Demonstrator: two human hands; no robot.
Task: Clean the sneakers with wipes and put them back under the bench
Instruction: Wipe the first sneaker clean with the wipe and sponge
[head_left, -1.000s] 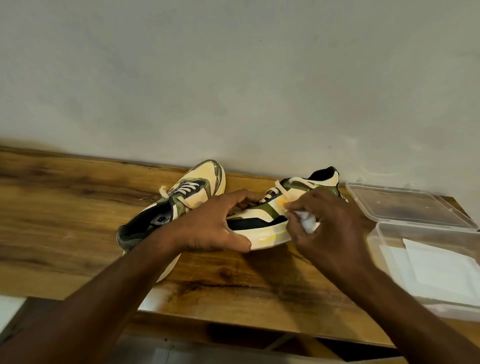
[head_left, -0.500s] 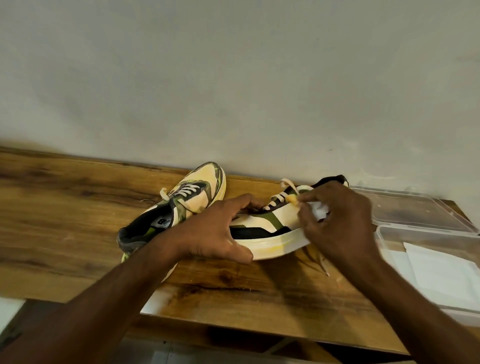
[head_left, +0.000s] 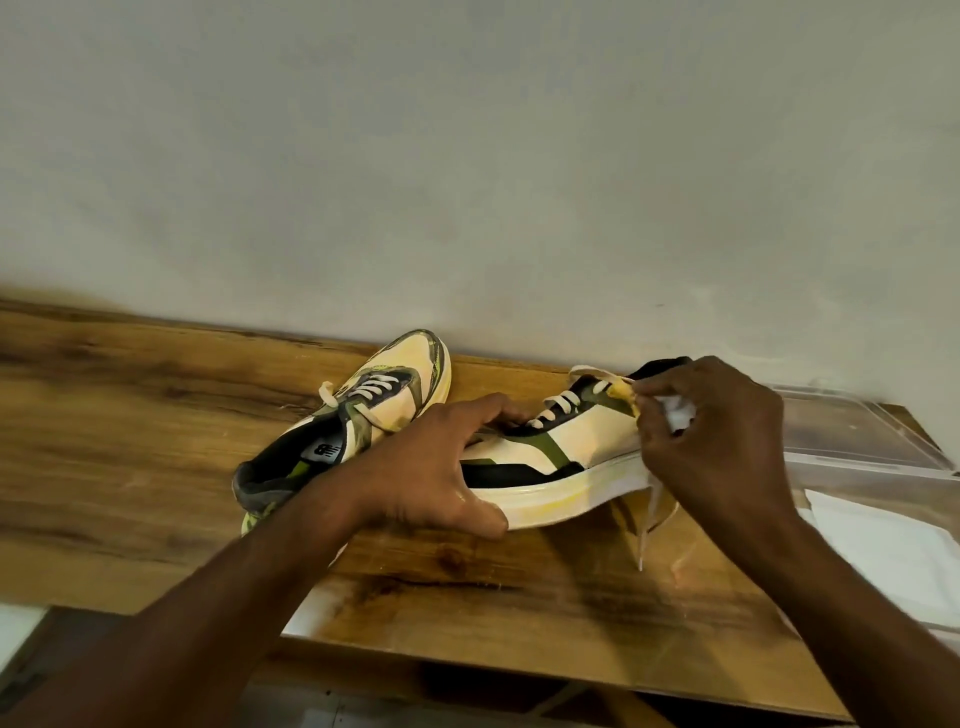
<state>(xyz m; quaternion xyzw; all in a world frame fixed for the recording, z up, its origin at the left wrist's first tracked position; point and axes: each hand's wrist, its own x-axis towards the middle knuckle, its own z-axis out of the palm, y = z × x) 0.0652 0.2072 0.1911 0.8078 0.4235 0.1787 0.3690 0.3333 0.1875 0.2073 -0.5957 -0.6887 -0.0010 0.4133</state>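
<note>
Left hand (head_left: 436, 467) grips sneaker (head_left: 550, 467) — right hand (head_left: 717, 447) pinches wipe (head_left: 678, 410).

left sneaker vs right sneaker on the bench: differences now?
The left sneaker lies untouched on the bench; the right sneaker is gripped by the left hand and wiped near the heel by the right hand holding a wipe. The left sneaker's toe points to the wall, the right sneaker's leftward. Both share cream, green and black colouring.

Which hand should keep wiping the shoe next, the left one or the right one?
The right hand, probably. It already pinches the wipe against the near sneaker by the laces. The left hand grips that sneaker's other end, steadying it on the bench.
</note>
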